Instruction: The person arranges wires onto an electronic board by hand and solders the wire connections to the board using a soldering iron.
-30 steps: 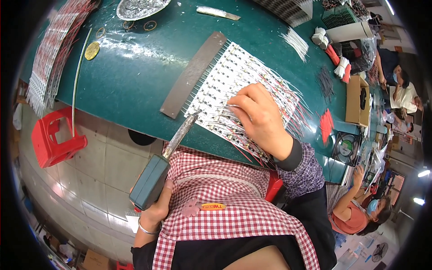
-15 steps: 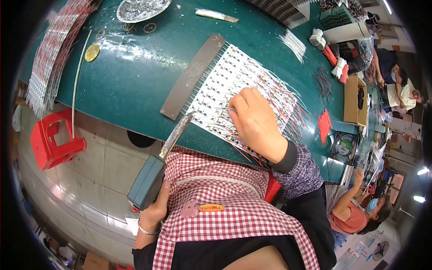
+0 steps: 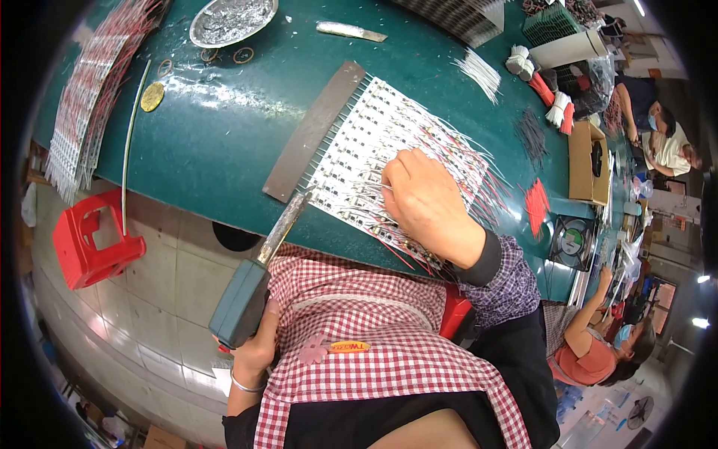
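My left hand (image 3: pixel 258 340) is wrapped round the teal handle of a soldering gun (image 3: pixel 243 299). Its long metal barrel points up to the near left corner of a white circuit board panel (image 3: pixel 351 142), where the tip meets or nearly meets the board. Over the panel's middle, my right hand (image 3: pixel 426 198) is closed with thumb and fingers pinched on a thin white wire (image 3: pixel 370 188). Rows of small dark parts cover the panel, and red and white wires (image 3: pixel 482 165) fan out from its right side. A brown toothed strip (image 3: pixel 314 131) lies along its left edge.
On the green table (image 3: pixel 217 142) are a metal dish (image 3: pixel 232 22), a yellow round piece (image 3: pixel 152 97) and a solder-coated bar (image 3: pixel 351 31). Bundles of white wires (image 3: pixel 479 73) and red wires (image 3: pixel 535 206) lie right. A red stool (image 3: pixel 93 247) stands left; other people sit right.
The soldering gun's tip has shifted slightly left along the panel's near corner. My right hand stays pinched over the panel. The whole view has shifted slightly.
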A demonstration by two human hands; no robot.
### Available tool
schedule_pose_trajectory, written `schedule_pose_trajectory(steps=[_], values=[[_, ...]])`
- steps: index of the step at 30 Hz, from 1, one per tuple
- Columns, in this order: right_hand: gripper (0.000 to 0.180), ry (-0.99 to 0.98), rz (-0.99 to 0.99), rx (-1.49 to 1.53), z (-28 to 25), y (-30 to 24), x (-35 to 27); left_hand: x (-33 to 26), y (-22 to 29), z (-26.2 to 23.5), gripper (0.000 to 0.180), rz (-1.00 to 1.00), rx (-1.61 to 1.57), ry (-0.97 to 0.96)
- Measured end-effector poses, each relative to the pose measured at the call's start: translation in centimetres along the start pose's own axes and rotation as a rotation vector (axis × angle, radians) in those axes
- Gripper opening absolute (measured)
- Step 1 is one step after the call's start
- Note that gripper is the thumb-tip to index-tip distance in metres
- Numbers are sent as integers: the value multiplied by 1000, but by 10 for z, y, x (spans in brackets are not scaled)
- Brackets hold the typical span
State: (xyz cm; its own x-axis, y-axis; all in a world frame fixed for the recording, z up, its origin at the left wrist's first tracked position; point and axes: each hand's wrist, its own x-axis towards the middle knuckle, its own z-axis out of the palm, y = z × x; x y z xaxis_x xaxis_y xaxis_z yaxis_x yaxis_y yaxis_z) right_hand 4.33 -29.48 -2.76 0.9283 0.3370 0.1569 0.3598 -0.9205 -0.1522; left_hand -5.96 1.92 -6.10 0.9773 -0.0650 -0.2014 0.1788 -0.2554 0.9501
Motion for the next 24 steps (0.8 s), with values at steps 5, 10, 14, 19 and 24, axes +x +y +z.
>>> schedule_pose_trajectory(steps=[5,10,14,19,24], values=[[14,4,34,91,0,-2,-3,3,1,1,40,37,32,22],[19,-36,72,100,2,-4,-2,5,5,4,40,59,20,26],[16,13,25,106,5,-3,-2,6,4,5,39,125,24,30],[17,15,52,165,2,-1,-2,4,-3,4,39,89,30,53],[13,31,116,194,-18,7,-10,8,-9,11,39,143,3,38]])
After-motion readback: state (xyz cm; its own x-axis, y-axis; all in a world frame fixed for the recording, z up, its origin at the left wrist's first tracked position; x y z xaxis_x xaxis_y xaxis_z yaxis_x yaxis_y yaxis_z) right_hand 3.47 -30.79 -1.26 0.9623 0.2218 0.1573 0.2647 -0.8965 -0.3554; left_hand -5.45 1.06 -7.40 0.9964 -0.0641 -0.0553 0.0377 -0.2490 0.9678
